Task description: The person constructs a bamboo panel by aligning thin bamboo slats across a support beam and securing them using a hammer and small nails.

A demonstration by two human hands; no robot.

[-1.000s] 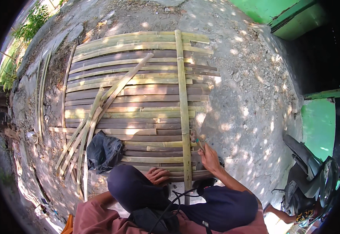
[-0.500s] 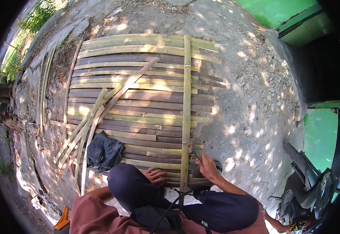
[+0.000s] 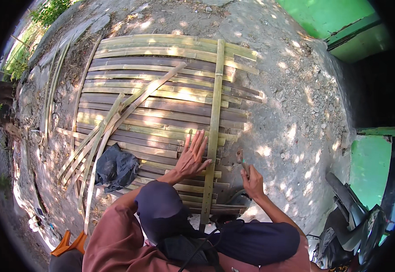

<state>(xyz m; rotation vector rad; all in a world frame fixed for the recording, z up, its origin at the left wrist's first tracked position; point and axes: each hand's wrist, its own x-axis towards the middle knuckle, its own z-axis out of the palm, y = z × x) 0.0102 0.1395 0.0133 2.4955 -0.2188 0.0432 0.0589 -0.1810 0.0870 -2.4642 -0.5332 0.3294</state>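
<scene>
"So, what have the hands got hold of in the head view?"

"Left hand (image 3: pixel 190 162) is laid on the bamboo slats (image 3: pixel 174 118), fingers spread wide and gripping nothing. It's just left of the long crosspiece (image 3: pixel 214 113), in the half toward the slats' near edge. Thumb tip is right by that crosspiece, can't tell if it's touching."

"OK, and the other one?"

"Right hand (image 3: pixel 253 182) has its fingers curled round the handle of a hammer (image 3: pixel 240 158), head end toward the far edge. It's just off the slats' right edge, not far from the near right corner."

"Gotcha. How's the bamboo laid out?"

"Slats are side by side on the ground (image 3: pixel 279 131), right ends pretty uneven. The crosspiece lies across them close to the right edge, poking past the near edge. Loose strips (image 3: pixel 136 104) slant over the left part, and a crumpled black sheet (image 3: pixel 116 167) sits around the near left corner."
</scene>
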